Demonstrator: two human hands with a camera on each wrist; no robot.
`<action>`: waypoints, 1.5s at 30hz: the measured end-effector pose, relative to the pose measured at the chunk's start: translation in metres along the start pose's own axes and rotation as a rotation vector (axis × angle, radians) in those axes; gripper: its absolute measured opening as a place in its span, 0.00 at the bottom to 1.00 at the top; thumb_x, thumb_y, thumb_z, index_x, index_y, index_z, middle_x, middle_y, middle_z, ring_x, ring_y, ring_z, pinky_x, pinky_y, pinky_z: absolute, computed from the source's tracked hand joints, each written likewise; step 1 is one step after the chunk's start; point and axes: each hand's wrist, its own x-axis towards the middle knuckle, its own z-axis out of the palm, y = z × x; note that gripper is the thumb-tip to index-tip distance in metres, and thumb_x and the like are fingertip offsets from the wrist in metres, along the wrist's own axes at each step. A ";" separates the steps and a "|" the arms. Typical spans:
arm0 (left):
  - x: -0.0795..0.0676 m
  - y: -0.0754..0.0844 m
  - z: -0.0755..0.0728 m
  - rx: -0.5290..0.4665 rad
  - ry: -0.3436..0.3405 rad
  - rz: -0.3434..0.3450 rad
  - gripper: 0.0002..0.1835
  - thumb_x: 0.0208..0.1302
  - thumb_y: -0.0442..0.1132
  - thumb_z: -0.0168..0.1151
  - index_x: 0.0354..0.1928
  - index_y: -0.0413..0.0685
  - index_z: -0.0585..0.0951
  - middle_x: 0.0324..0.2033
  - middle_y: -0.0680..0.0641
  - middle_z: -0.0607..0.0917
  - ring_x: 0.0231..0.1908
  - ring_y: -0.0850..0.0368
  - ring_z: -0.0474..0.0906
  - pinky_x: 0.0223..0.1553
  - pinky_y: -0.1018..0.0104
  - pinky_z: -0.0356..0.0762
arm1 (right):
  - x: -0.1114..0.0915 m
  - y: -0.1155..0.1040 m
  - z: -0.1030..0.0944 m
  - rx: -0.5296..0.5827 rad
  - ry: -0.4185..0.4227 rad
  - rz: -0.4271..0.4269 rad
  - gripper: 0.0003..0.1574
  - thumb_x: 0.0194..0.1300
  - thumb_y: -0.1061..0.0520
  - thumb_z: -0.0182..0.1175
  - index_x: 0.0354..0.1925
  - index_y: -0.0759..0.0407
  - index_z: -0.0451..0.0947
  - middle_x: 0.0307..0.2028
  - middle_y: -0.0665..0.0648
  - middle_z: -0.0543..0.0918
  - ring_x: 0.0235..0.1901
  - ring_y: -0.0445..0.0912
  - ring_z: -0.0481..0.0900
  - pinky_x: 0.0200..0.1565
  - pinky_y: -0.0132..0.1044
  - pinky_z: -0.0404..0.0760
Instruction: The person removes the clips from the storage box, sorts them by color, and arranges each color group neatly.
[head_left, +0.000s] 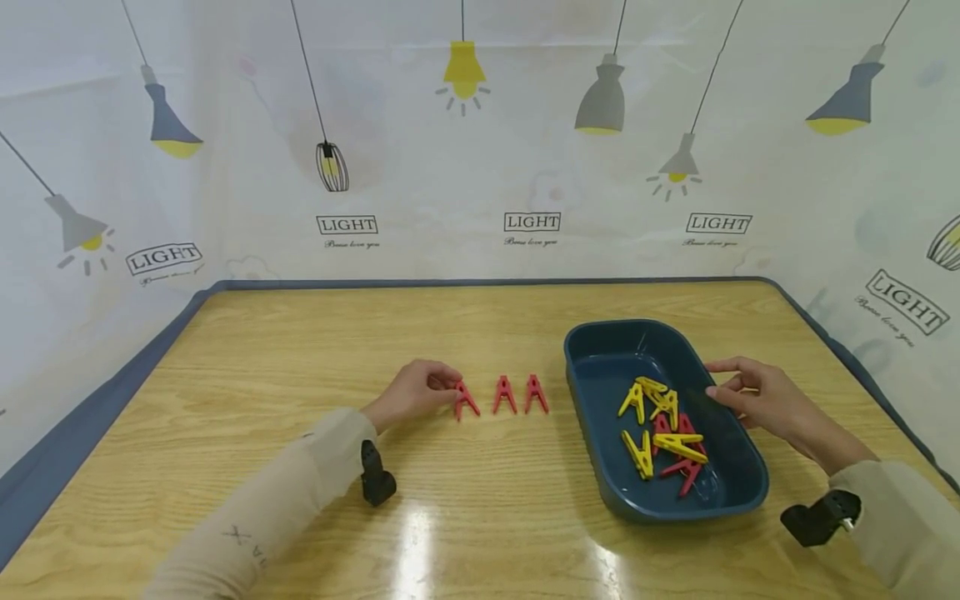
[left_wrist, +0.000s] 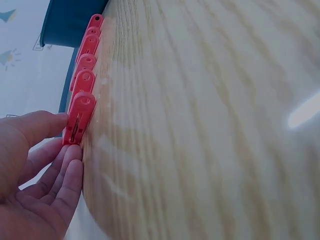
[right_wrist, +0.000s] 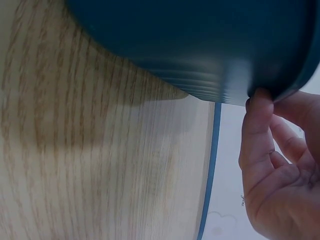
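Note:
My left hand (head_left: 420, 390) pinches a red clothespin (head_left: 466, 401) at the left end of a short row on the table. In the left wrist view its thumb and fingers stand on either side of that red clothespin (left_wrist: 79, 117). Beside it are two more red clothespins, a middle one (head_left: 504, 395) and a right one (head_left: 536, 394). On the right, my right hand (head_left: 772, 404) grips the rim of a dark blue plastic tub (head_left: 600, 467). The right wrist view has the fingers at the underside of the tub's rim. Inside lie several yellow clothespins (head_left: 639, 455) mixed with red clothespins (head_left: 684, 477).
A wooden table (head_left: 315, 333) carries everything. Its back and sides meet a pale wall sheet (head_left: 435, 167) printed with hanging lamps, with a blue border along the edge. A black wrist device (head_left: 377, 475) sits on the left sleeve, another black device (head_left: 821, 517) on the right.

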 end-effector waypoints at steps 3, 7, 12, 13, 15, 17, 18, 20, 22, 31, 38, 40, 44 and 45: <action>0.004 0.002 0.003 -0.001 -0.007 -0.021 0.14 0.55 0.36 0.62 0.44 0.39 0.79 0.32 0.48 0.80 0.33 0.58 0.75 0.34 0.66 0.74 | 0.000 0.000 0.000 0.000 -0.001 0.003 0.36 0.64 0.48 0.51 0.61 0.69 0.56 0.37 0.64 0.75 0.30 0.48 0.73 0.31 0.42 0.78; 0.007 0.005 0.006 0.002 -0.022 -0.016 0.14 0.56 0.34 0.61 0.45 0.37 0.78 0.34 0.48 0.80 0.34 0.58 0.76 0.34 0.68 0.74 | -0.001 0.001 0.000 -0.002 -0.004 0.005 0.36 0.64 0.48 0.51 0.61 0.69 0.55 0.37 0.63 0.76 0.30 0.47 0.73 0.31 0.42 0.78; 0.011 0.008 0.009 0.009 -0.027 -0.005 0.15 0.56 0.34 0.60 0.46 0.38 0.78 0.34 0.48 0.80 0.34 0.58 0.76 0.34 0.68 0.74 | -0.001 0.002 0.000 -0.004 -0.001 -0.001 0.36 0.64 0.48 0.51 0.61 0.69 0.56 0.37 0.63 0.76 0.30 0.47 0.73 0.31 0.42 0.78; 0.012 0.009 0.009 0.009 -0.024 -0.006 0.15 0.56 0.34 0.60 0.46 0.37 0.78 0.34 0.48 0.80 0.34 0.58 0.76 0.34 0.68 0.74 | -0.001 0.002 0.000 -0.003 -0.001 -0.003 0.36 0.64 0.49 0.51 0.61 0.69 0.56 0.37 0.63 0.76 0.30 0.47 0.73 0.31 0.42 0.78; 0.013 0.010 0.010 0.012 -0.020 -0.005 0.15 0.56 0.33 0.60 0.46 0.37 0.78 0.34 0.47 0.80 0.34 0.58 0.76 0.34 0.68 0.74 | -0.002 0.002 0.000 0.003 -0.003 -0.006 0.36 0.64 0.49 0.51 0.61 0.69 0.55 0.37 0.64 0.75 0.29 0.47 0.72 0.30 0.40 0.78; 0.014 0.010 0.010 0.010 -0.017 -0.015 0.14 0.56 0.33 0.60 0.46 0.37 0.78 0.34 0.47 0.80 0.34 0.58 0.76 0.34 0.68 0.74 | -0.002 0.002 0.000 0.008 -0.005 -0.008 0.35 0.64 0.49 0.51 0.61 0.69 0.55 0.37 0.64 0.75 0.28 0.47 0.72 0.30 0.40 0.78; 0.014 0.011 0.010 0.009 -0.017 -0.019 0.14 0.56 0.33 0.60 0.46 0.37 0.78 0.34 0.47 0.80 0.34 0.58 0.76 0.34 0.68 0.74 | -0.002 0.002 0.000 0.010 -0.006 -0.009 0.35 0.65 0.49 0.51 0.61 0.69 0.55 0.37 0.64 0.75 0.28 0.47 0.72 0.30 0.40 0.78; 0.014 0.011 0.010 0.007 -0.017 -0.025 0.14 0.56 0.33 0.60 0.46 0.37 0.78 0.34 0.48 0.80 0.34 0.58 0.75 0.34 0.68 0.74 | -0.002 0.001 0.000 0.011 -0.006 -0.011 0.35 0.65 0.49 0.50 0.61 0.69 0.55 0.37 0.64 0.75 0.28 0.47 0.72 0.30 0.40 0.78; 0.013 0.011 0.010 0.000 -0.018 -0.033 0.14 0.56 0.33 0.60 0.46 0.38 0.78 0.34 0.48 0.80 0.34 0.58 0.75 0.34 0.68 0.74 | -0.002 0.001 0.000 0.010 -0.005 -0.013 0.35 0.65 0.49 0.51 0.61 0.69 0.55 0.37 0.64 0.75 0.28 0.47 0.72 0.30 0.40 0.78; 0.013 0.012 0.011 -0.005 -0.002 -0.047 0.13 0.56 0.34 0.61 0.44 0.38 0.78 0.33 0.48 0.80 0.34 0.58 0.75 0.34 0.68 0.74 | -0.002 0.000 -0.001 0.006 0.000 -0.011 0.35 0.64 0.49 0.51 0.61 0.69 0.56 0.37 0.64 0.75 0.28 0.46 0.72 0.29 0.39 0.77; 0.013 0.009 0.010 0.012 0.004 -0.024 0.14 0.59 0.35 0.57 0.46 0.39 0.77 0.34 0.48 0.79 0.35 0.58 0.75 0.36 0.66 0.73 | -0.002 0.000 -0.001 0.006 -0.004 -0.011 0.35 0.64 0.49 0.51 0.61 0.69 0.55 0.36 0.63 0.75 0.27 0.46 0.72 0.29 0.39 0.77; 0.014 0.010 0.009 0.018 0.005 -0.022 0.14 0.59 0.36 0.57 0.47 0.40 0.76 0.35 0.49 0.79 0.36 0.57 0.74 0.37 0.65 0.73 | -0.002 0.000 -0.001 0.006 -0.003 -0.010 0.35 0.64 0.49 0.51 0.61 0.69 0.55 0.37 0.63 0.75 0.27 0.46 0.72 0.29 0.39 0.77; 0.016 0.013 0.004 0.043 0.014 -0.001 0.13 0.60 0.36 0.56 0.46 0.40 0.77 0.35 0.49 0.79 0.36 0.56 0.75 0.39 0.63 0.73 | -0.001 0.000 -0.001 0.009 -0.003 -0.008 0.35 0.64 0.49 0.51 0.61 0.69 0.55 0.37 0.64 0.75 0.28 0.47 0.73 0.30 0.39 0.78; 0.017 0.015 0.003 0.048 0.017 0.003 0.13 0.60 0.37 0.56 0.46 0.40 0.77 0.35 0.49 0.79 0.36 0.56 0.75 0.39 0.63 0.73 | -0.001 0.000 -0.001 0.010 -0.004 -0.007 0.36 0.64 0.49 0.51 0.61 0.69 0.55 0.37 0.64 0.75 0.28 0.47 0.73 0.30 0.40 0.78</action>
